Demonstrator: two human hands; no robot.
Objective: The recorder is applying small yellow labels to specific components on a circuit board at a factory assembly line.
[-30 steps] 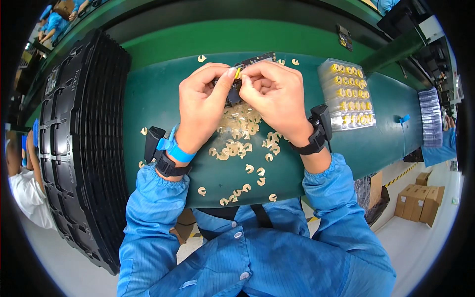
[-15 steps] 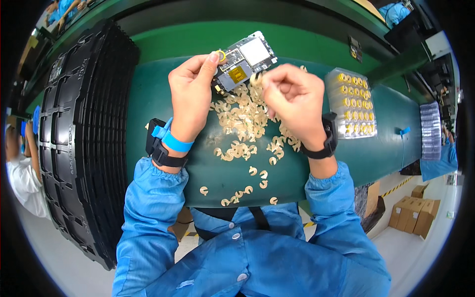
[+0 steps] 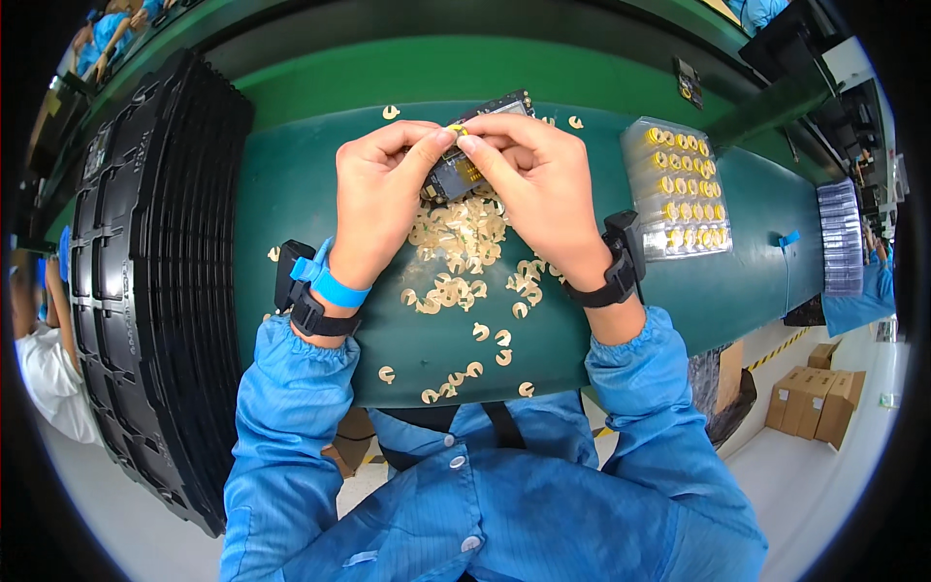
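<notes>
While left hand [image 3: 388,189] n right hand [image 3: 541,184] meet at a small yellow piece [image 3: 458,130], the left's fingers are closed on the circuit board [image 3: 450,181], which tilts up near the worktop's [image 3: 301,184] far edge, abt midway along. Right thumb n index are nearly together at the yellow piece, but can't tell if they actually grip it. Just below, a pile of cream C-shaped tabs [image 3: 461,238], w/ some scattered toward the near edge. Clear tray [image 3: 689,250] w/ rows of yellow-rimmed pcs [image 3: 680,186] sits right of that, by the far edge. Stack of blk trays [image 3: 175,291] stands along the left edge.
</notes>
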